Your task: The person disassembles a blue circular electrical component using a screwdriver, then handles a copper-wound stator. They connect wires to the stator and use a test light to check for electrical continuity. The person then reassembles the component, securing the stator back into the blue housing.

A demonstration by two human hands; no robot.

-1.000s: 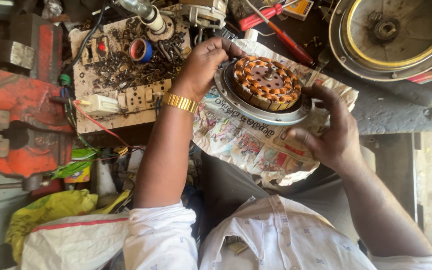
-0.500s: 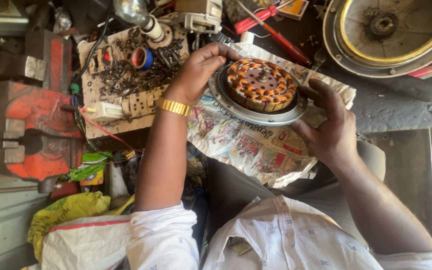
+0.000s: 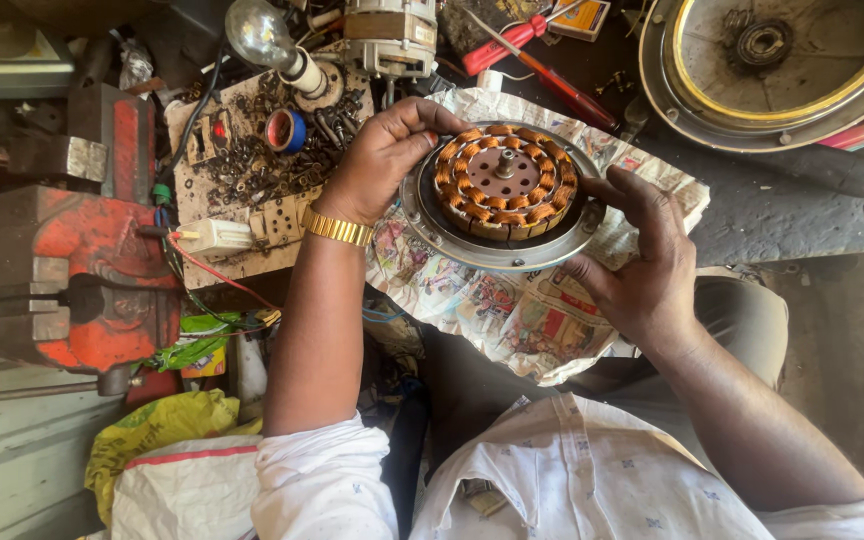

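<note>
Bench (image 3: 782,215) fills the top of the view, dark and crowded. Largest on it is a round metal housing (image 3: 782,70) at the far right, lying open with a gold ring inside and a small hub at its centre; it sits well apart from the hands. At the left edge stands an orange vise (image 3: 72,290). Between them a sheet of newspaper (image 3: 512,310) spreads toward the person's lap. Beside it, a board (image 3: 242,170) carries screws, a roll of blue tape (image 3: 284,131) and a bulb (image 3: 257,35) in its holder. A red screwdriver (image 3: 537,60) lies just beyond the paper.

Over the newspaper sits the stator (image 3: 500,190), a steel plate carrying a ring of copper windings around a central shaft. The left hand (image 3: 382,160) curls over its far-left rim, fingers pinching the edge. The right hand (image 3: 642,260) is spread, thumb and fingertips touching the right rim.

As a judgement: the motor is already apart, the stator out of its housing, windings intact and in place. Refitting into the housing looks not yet done.
</note>
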